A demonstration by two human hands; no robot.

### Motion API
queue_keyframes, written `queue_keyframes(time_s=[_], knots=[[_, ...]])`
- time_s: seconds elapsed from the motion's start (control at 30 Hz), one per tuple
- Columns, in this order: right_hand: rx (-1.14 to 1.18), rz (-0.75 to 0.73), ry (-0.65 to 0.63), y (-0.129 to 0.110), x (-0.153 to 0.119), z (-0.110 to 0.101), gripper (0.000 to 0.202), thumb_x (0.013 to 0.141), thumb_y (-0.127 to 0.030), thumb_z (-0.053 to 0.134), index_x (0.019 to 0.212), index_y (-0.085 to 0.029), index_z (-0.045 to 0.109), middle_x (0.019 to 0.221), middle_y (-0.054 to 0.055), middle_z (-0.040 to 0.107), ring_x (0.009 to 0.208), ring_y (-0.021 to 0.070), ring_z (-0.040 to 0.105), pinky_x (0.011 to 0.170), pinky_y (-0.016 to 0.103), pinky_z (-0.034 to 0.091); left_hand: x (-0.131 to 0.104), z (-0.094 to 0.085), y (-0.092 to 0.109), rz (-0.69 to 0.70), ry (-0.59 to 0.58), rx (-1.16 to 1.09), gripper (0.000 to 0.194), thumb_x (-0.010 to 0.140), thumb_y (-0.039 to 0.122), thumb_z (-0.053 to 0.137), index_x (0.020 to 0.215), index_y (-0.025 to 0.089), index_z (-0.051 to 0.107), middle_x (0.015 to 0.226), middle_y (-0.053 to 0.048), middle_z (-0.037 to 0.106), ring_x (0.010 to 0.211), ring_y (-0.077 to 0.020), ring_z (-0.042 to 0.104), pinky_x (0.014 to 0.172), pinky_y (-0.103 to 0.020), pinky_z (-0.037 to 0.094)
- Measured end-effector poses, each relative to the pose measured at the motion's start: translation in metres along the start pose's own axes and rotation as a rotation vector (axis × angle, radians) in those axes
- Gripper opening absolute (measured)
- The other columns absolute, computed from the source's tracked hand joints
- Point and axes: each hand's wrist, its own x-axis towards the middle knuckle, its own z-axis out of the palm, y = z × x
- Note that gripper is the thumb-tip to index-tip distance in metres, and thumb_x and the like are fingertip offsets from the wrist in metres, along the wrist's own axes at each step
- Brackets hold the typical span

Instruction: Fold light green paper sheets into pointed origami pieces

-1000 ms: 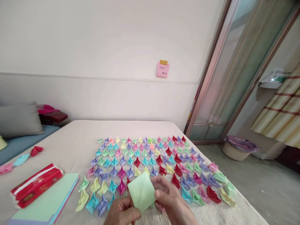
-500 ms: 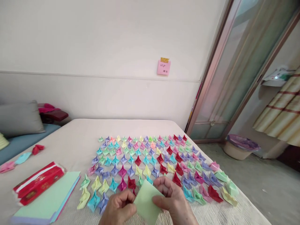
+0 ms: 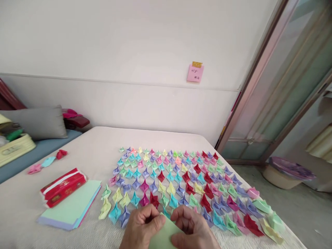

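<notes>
A pale green sheet of paper (image 3: 164, 236) is held low at the front of the view, its lower part cut off by the frame edge. My left hand (image 3: 144, 226) pinches its left side between thumb and fingers near the top corner. On the right side my right hand (image 3: 193, 228) grips the same sheet, thumb in front and fingers curled behind. Just beyond both hands, rows of small folded paper boats (image 3: 160, 176) in many colours cover the cloth, the nearest partly hidden by my fingers.
Left of the boats lies a stack of coloured paper (image 3: 77, 197) with a red tissue pack (image 3: 63, 186) on its corner. Three crumpled paper pieces (image 3: 48, 161) sit farther left. A pink note (image 3: 195, 73) is taped to the wall. A lidded bucket (image 3: 282, 173) stands on the floor at right.
My view has swung left, so the scene sits farther right. My left hand has moved up the paper's edge toward its top corner, and the sheet sits lower in view.
</notes>
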Motion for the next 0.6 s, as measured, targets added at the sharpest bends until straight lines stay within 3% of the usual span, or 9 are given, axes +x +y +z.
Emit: queue_keyframes(time_s=[0.17,0.3,0.37,0.5,0.6], knots=[[0.066,0.021,-0.034,0.003,0.002,-0.002,0.029,0.053,-0.02,0.084,0.073,-0.019,0.063,0.054,-0.006,0.062,0.045,0.0078,0.046,0.049,0.024,0.025,-0.003,0.002,0.002,-0.08,0.042,-0.027,0.045,0.07,0.053,0.072,0.051,0.022,0.047,0.048,0.007,0.035,0.048,-0.0113,0.027,0.045,-0.026,0.02],[0.078,-0.01,-0.014,-0.002,0.002,-0.006,0.028,0.053,-0.018,0.083,0.076,-0.018,0.065,0.053,-0.005,0.063,0.047,0.0087,0.048,0.051,0.023,0.027,-0.004,0.003,0.013,-0.079,0.091,-0.022,0.044,0.07,0.054,0.071,0.047,0.024,0.048,0.048,0.005,0.038,0.05,-0.0152,0.034,0.049,-0.028,0.029],[0.093,-0.027,0.032,-0.007,0.002,-0.01,0.028,0.053,-0.017,0.083,0.076,-0.018,0.066,0.054,-0.004,0.063,0.049,0.0095,0.049,0.051,0.024,0.027,-0.004,0.002,0.019,-0.063,0.046,-0.016,0.045,0.069,0.061,0.07,0.049,0.024,0.054,0.051,0.003,0.045,0.054,-0.0177,0.041,0.054,-0.029,0.034],[0.098,-0.07,0.113,-0.016,0.0,-0.017,0.026,0.055,-0.022,0.084,0.075,-0.017,0.068,0.055,-0.004,0.063,0.049,0.0095,0.048,0.05,0.024,0.027,-0.003,0.001,0.02,-0.087,-0.192,-0.037,0.048,0.055,0.063,0.082,0.065,0.021,0.061,0.06,0.003,0.051,0.059,-0.0168,0.045,0.058,-0.028,0.034],[0.072,-0.096,0.123,-0.018,-0.001,-0.02,0.027,0.056,-0.024,0.084,0.076,-0.018,0.067,0.055,-0.004,0.062,0.049,0.0099,0.047,0.051,0.024,0.026,-0.002,0.0,0.011,-0.03,-0.181,0.06,0.053,0.058,0.065,0.08,0.059,0.021,0.051,0.057,0.006,0.042,0.056,-0.0129,0.035,0.054,-0.026,0.027]])
